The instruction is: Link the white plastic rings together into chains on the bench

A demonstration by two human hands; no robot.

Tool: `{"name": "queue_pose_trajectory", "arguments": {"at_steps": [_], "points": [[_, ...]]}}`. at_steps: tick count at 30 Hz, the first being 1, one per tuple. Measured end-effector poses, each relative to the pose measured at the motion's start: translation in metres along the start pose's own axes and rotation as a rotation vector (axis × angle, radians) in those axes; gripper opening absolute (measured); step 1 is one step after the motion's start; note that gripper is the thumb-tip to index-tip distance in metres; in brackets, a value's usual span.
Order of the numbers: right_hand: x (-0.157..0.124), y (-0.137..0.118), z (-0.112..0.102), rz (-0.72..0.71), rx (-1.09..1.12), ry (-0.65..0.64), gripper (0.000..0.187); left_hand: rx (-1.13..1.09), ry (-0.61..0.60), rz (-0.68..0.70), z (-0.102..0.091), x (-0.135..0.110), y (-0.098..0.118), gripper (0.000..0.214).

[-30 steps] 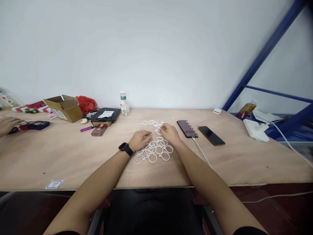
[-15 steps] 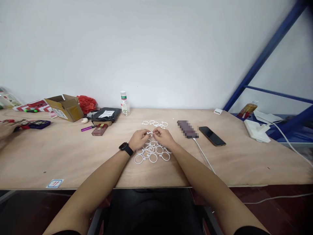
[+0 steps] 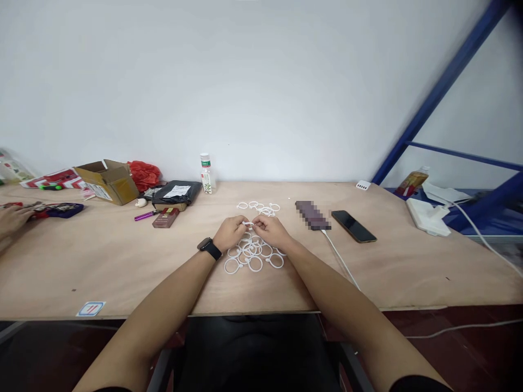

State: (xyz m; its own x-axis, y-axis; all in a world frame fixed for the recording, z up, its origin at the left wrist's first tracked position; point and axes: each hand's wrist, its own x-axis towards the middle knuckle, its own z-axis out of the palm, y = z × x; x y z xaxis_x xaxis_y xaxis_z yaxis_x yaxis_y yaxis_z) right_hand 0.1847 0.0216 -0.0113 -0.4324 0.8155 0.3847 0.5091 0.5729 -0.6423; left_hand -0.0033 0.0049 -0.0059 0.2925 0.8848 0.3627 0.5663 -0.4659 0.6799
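Observation:
My left hand (image 3: 231, 233), with a black watch (image 3: 209, 248) on its wrist, pinches one side of a small white plastic ring (image 3: 248, 224). On the other side my right hand (image 3: 269, 231) grips the same ring between thumb and fingers. Fingers cover part of it, so I cannot tell whether its clasp is fastened. Just below both hands lies an overlapping pile of white rings (image 3: 255, 264), each with a small round tab. Beyond my fingertips is a second group of white rings (image 3: 242, 206).
To the right lie a pixelated phone-like object (image 3: 312, 215) on a white cable and a dark phone (image 3: 353, 226). At left are a dark red box (image 3: 165, 218), a black parcel (image 3: 177, 192) and an open carton (image 3: 108, 182). Another person's hand (image 3: 14, 219) works at the far left.
The ring between my fingers has turned slightly and shifted a little left. My hands stay nearly in place. At far left, the other person's hand has moved a little.

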Motion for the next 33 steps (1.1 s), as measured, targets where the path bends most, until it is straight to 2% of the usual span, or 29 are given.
{"name": "queue_pose_trajectory", "arguments": {"at_steps": [4, 7, 10, 13, 15, 19, 23, 26, 28, 33], "points": [[-0.001, -0.002, 0.0, -0.007, -0.024, -0.002, 0.012, -0.034, 0.012, 0.017, 0.002, 0.0, -0.005, 0.027], [0.0, -0.003, -0.001, -0.003, -0.044, 0.036, 0.012, -0.029, 0.108, 0.042, 0.004, 0.0, -0.007, 0.034], [0.003, 0.001, -0.007, 0.075, -0.114, 0.136, 0.016, -0.013, 0.2, 0.033, 0.004, 0.0, -0.008, 0.051], [0.005, 0.007, -0.014, 0.184, -0.2, 0.201, 0.027, 0.071, 0.18, 0.029, 0.004, 0.001, -0.012, 0.045], [0.006, 0.01, -0.017, 0.208, -0.225, 0.179, 0.033, 0.16, 0.107, 0.031, 0.005, 0.001, -0.015, 0.034], [0.004, 0.01, -0.014, 0.129, -0.186, 0.055, 0.026, 0.318, -0.059, -0.03, 0.006, -0.001, -0.016, 0.021], [0.003, 0.006, -0.007, 0.054, -0.164, 0.003, 0.023, 0.366, -0.111, -0.06, 0.007, -0.003, -0.01, 0.012], [0.003, 0.004, -0.006, 0.01, -0.147, -0.003, 0.024, 0.353, -0.094, -0.071, 0.004, -0.002, -0.007, 0.012], [0.002, 0.003, -0.006, -0.02, -0.118, -0.002, 0.026, 0.327, -0.035, -0.092, 0.002, -0.001, -0.004, 0.015], [0.0, -0.002, -0.006, -0.076, -0.037, -0.044, 0.043, 0.213, 0.077, -0.133, 0.0, 0.001, -0.001, 0.015]]}}
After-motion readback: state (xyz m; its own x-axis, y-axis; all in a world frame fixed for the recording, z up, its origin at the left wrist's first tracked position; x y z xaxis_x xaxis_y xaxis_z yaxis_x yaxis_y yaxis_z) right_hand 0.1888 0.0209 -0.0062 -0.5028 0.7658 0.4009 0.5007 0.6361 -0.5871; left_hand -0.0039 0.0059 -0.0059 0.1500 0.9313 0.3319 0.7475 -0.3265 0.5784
